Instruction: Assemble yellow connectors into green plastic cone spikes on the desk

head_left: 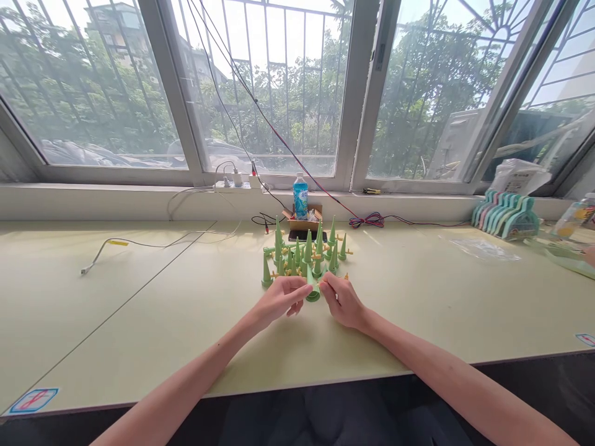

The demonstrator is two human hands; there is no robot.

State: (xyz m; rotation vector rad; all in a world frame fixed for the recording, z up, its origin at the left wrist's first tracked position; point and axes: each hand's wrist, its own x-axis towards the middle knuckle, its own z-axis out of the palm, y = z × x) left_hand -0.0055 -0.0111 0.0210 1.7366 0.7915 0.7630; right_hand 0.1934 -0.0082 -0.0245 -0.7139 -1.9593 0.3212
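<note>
Between my two hands is a green plastic cone (310,279) with a wide round base, tilted so that its hollow underside faces me. My left hand (284,297) grips it near the base, thumb along its side. My right hand (341,299) is closed in a pinch at the cone's right side; a bit of yellow shows at its fingertips, too small to make out fully. Just beyond my hands stand several similar green cones (308,248), many with yellow pegs (349,252) sticking out sideways.
Behind the cones are a small cardboard box (297,225), a blue-liquid bottle (300,197) and a dark flat object. Cables (367,220) lie along the wall. At right stand pastel hangers (504,214), a plastic bag (486,249), and another person's hand (590,255) at the edge.
</note>
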